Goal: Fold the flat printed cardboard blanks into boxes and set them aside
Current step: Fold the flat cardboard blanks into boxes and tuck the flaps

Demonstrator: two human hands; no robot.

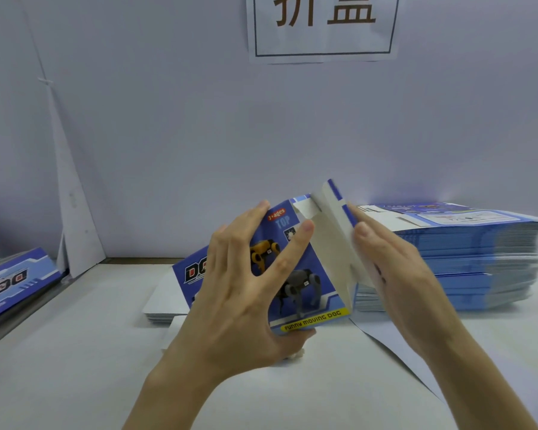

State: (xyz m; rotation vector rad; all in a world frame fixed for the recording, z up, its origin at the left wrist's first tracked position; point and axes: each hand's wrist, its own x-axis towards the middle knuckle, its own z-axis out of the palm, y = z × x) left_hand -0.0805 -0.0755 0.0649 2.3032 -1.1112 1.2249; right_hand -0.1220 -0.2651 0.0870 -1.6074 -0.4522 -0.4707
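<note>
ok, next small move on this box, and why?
Probably push the flap over with the right hand until it squares up against the box. The flap stands half raised, white inside showing; the right hand's straight fingers lie flat against it, and the left hand grips the printed face to brace.

Both forearms are raised from the lower edge of the view and angled inward. The left hand (246, 290) is spread over the printed face of the partly folded box (311, 293), which is gripped between the splayed fingers on top and the thumb curled under its near edge. The right hand (395, 274) is held flat, fingers straight and together, and is pressed against the white flap (333, 243) on the box's right side.
</note>
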